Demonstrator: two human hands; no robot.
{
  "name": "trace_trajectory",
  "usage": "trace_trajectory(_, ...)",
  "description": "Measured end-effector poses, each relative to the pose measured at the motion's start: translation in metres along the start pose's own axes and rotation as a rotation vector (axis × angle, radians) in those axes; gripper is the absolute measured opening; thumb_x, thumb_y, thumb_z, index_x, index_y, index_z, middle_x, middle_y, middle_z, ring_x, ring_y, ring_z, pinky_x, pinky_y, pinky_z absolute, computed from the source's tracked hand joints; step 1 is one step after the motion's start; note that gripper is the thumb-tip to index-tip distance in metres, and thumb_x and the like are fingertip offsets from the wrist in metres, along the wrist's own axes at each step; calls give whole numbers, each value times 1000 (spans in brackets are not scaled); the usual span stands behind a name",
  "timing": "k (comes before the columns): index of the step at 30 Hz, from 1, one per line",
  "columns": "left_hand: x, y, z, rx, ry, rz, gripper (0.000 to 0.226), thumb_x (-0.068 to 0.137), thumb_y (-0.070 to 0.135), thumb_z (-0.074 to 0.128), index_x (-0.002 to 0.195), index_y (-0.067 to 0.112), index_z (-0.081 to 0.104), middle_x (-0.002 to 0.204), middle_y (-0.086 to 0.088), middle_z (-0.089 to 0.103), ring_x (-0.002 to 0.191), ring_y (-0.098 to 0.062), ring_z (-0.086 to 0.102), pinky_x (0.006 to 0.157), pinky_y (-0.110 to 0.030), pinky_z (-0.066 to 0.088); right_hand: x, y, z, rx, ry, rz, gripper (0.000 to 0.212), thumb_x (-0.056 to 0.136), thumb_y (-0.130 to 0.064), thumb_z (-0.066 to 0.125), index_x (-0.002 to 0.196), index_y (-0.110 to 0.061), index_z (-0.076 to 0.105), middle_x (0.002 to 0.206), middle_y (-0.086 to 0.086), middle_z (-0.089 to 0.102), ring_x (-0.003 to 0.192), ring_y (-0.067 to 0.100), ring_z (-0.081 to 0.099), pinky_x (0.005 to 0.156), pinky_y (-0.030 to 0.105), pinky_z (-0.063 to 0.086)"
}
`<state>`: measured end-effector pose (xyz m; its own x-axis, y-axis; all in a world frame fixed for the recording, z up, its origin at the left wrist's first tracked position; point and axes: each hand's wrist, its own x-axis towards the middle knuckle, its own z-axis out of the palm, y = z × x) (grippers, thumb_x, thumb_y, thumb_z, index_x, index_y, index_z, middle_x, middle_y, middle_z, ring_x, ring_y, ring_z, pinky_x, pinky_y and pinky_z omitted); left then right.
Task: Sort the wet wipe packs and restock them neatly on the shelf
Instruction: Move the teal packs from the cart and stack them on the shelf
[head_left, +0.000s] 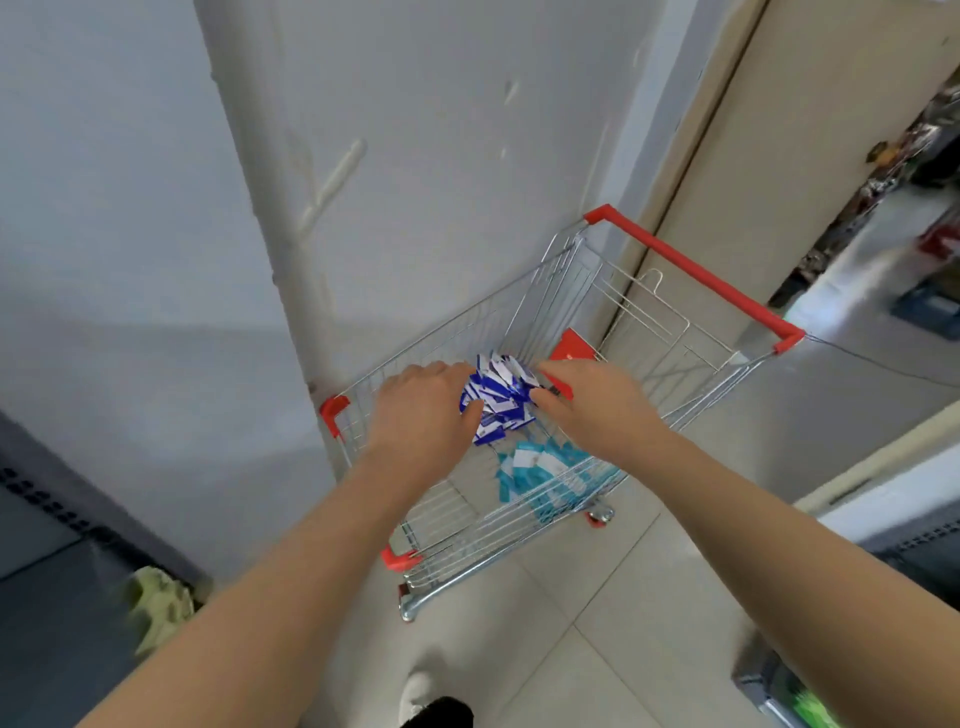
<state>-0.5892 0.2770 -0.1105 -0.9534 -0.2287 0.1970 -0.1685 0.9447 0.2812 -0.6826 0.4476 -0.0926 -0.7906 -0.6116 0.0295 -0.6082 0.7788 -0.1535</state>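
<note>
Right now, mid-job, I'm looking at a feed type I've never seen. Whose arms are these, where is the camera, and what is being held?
There is no machine here. This single picture comes from a camera worn on a person's head, looking forward and down, so the two bare arms are the person's own.

The left hand and right hand grip a bunch of dark blue and white packs between them, over the basket of a wire shopping cart with a red handle.

A pile of light blue packs lies lower in the basket. The cart stands on a tiled floor beside a pale wall. The shelf to restock isn't clearly shown.
</note>
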Motion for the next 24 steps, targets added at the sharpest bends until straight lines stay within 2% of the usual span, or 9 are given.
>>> trace_trajectory(1,19,2,12,-2,-35,-12,42,97,42,45,136,27,48,123,2,62,111,-22,56,93,-36,46,16,16,6,2,-19,19,29,96,-42,45,109,-21,60,100,1,66,92,25,60,69,32,47)
trace_trajectory(3,54,4,37,12,-98,-23,42,97,42,44,135,26,49,123,2,62,111,-22,57,92,-36,47,45,45,18,13,-53,50,35,96,-42,45,118,-21,60,107,3,67,96,25,60,79,37,51)
trace_trajectory(8,117,8,105,-35,-230,-57,35,96,39,46,127,23,55,116,0,64,103,-22,59,88,-37,48,105,110,54,50,-179,90,32,98,-39,44,117,-20,60,105,3,66,86,16,55,70,29,47)
trace_trajectory(11,145,11,147,-73,-278,-99,33,96,37,47,124,23,57,115,1,66,102,-21,60,88,-39,49,138,150,82,27,-278,82,36,97,-43,46,123,-22,59,110,3,66,92,17,57,79,32,49)
trace_trajectory(15,176,13,215,-105,-378,-182,30,96,36,47,119,23,60,114,1,66,105,-22,59,90,-39,49,181,204,125,53,-416,46,41,95,-41,51,127,-17,58,105,6,64,96,20,56,84,32,46)
trace_trajectory(18,192,19,267,-148,-445,-280,35,96,36,48,129,28,55,127,1,61,115,-22,55,97,-38,45,210,241,168,37,-572,-18,46,94,-39,53,132,-12,55,127,9,60,117,25,54,100,38,42)
trace_trajectory(20,200,23,301,-163,-492,-343,38,96,37,48,133,29,51,132,3,58,121,-21,52,100,-35,42,224,262,198,28,-655,-73,46,93,-38,55,128,-9,57,129,12,59,118,28,54,99,42,43)
trace_trajectory(24,206,29,372,-244,-550,-443,33,94,36,52,125,31,56,124,6,62,116,-20,53,97,-35,42,244,293,254,27,-781,-175,47,91,-34,60,132,-13,56,134,10,57,121,28,53,100,41,43)
